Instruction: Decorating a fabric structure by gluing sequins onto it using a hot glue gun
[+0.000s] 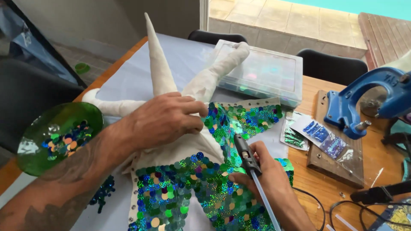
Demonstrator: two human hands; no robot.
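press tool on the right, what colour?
Blue, the press tool on its wooden board, clearest in the head view.

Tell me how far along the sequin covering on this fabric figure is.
Done: sequins cover the lower fabric figure. In hand: the right hand holds a glue gun at the sequin edge, while the left hand presses the cloth. Left: the bare white limbs; loose sequins wait in the green dish.
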